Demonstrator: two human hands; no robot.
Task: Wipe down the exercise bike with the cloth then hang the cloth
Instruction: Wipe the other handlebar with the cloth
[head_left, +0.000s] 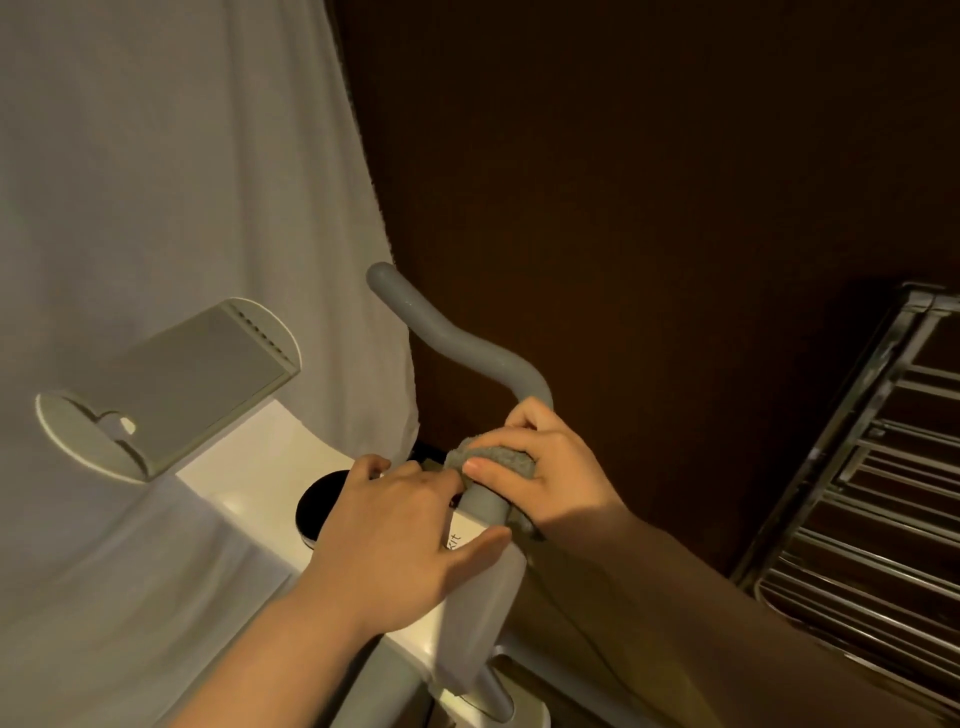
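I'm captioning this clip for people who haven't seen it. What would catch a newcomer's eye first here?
First, the two hands low in the middle: the right hand grips a grey cloth wrapped round the bike's curved grey handlebar, while the left hand rests on the white console. Next, the tilted grey tablet holder at left before a white sheet, and a metal drying rack at right.

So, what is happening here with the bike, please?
A person is wiping the exercise bike. The right hand grips a grey cloth wrapped around the grey handlebar, near where the bar meets the white console. The left hand rests on the console, its thumb along the edge, seemingly to steady it. A metal drying rack stands to the right; the cloth is not yet hung.
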